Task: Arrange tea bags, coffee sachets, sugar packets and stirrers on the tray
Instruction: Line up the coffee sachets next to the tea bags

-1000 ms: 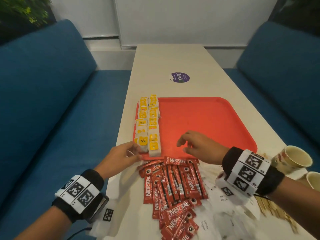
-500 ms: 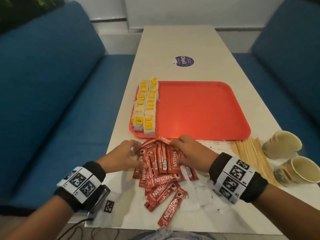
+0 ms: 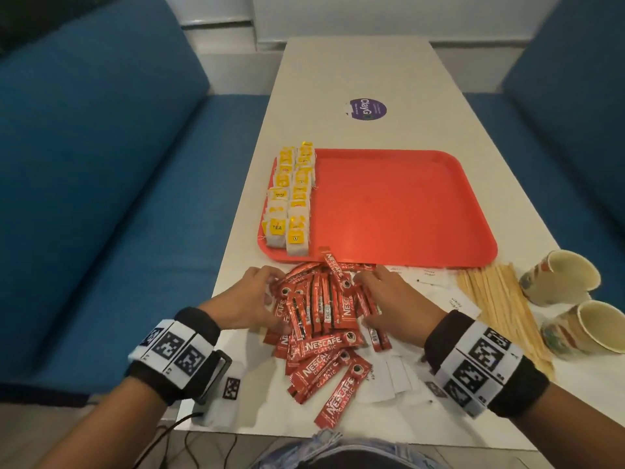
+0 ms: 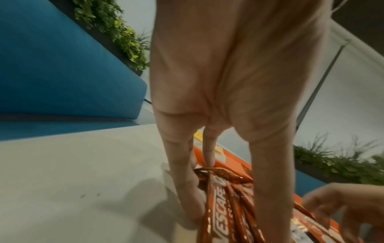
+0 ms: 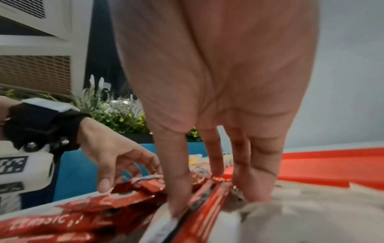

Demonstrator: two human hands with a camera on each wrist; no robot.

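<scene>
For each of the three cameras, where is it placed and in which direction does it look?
Head: from above, forward and down at the red tray, coffee sachets, both hands and wristbands.
Left wrist: along the left hand, whose fingers gather the sachets; the right hand's fingers show at the right.
Right wrist: along the right hand onto the sachets, with the left hand opposite.
Shared: all three show sachets and tray.

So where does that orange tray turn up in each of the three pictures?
Head: orange tray mid-frame, beyond both hands.
Left wrist: tray edge behind the fingers, lower centre.
Right wrist: tray at right, past the fingers.
Shared landmark: the coffee sachets.
</scene>
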